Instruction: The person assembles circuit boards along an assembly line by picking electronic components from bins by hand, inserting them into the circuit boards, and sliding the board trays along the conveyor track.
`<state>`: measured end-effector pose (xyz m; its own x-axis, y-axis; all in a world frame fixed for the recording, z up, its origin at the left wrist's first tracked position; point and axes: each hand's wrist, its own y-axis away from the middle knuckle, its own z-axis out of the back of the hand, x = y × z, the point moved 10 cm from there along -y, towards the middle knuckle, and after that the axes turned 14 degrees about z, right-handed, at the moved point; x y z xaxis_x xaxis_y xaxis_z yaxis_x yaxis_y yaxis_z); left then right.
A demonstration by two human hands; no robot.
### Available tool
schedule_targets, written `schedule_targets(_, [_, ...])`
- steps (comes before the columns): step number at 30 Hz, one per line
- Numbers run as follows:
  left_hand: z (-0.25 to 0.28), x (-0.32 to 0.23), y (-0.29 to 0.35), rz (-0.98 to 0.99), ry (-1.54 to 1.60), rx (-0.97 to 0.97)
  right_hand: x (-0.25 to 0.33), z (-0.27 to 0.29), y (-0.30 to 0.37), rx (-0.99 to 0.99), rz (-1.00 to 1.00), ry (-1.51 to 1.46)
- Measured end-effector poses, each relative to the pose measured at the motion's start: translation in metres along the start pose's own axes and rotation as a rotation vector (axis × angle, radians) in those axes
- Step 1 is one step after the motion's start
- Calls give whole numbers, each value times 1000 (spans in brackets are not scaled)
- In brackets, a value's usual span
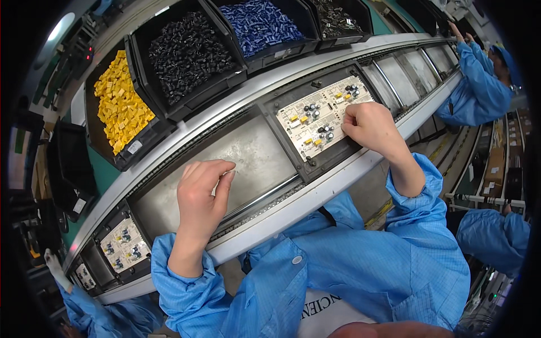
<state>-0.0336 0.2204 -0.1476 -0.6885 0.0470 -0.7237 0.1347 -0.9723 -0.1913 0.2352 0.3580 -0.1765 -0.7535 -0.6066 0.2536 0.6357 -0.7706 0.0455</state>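
Note:
My right hand is closed at the right edge of a pale circuit board; its fingertips are curled in, and whatever they may hold is hidden. The board lies in a dark carrier frame on the conveyor and bears yellow block-shaped parts, black cylindrical parts and other small components. Over the bare metal stretch left of that frame hovers my left hand. Its thumb and fingers come together in a loose pinch, and anything between the tips is too small to make out.
Beyond the conveyor rail stand bins of yellow parts, black parts, blue parts and metallic parts. Another board sits farther left on the line. Co-workers in blue sleeves are at right and lower left.

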Motion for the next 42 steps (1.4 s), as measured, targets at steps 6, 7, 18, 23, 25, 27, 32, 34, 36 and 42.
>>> schedule_targets(6, [-2, -2, 1, -27, 2, 10, -5, 35, -1, -85, -45, -95])
schedule_targets(7, [0, -3, 0, -42, -7, -1, -12, 43, 2, -152, -148, -208])
schedule_targets(18, [61, 3, 6, -21, -40, -238, 195, -20, -8, 64, 741, -404])
schedule_targets(23, [133, 60, 45, 175, -314, -548, 173, -41, -14, 173, 596, -243])
schedule_targets(25, [174, 109, 77, 390, -489, -643, 162, -37, -13, 139, 582, -299])
schedule_targets(27, [220, 169, 123, 632, -621, -708, 141, -37, -15, 109, 510, -218])
schedule_targets(32, [297, 269, 236, 1232, -762, -599, 54, -35, -26, 17, 300, -31])
schedule_targets(34, [298, 283, 252, 1367, -760, -517, 23, -30, -30, 32, 187, 84])
schedule_targets(36, [288, 281, 242, 1336, -690, -414, 3, -24, -35, 59, 97, 148])
schedule_targets(42, [238, 233, 186, 1172, -757, -152, 73, -25, -61, 179, 416, -68])
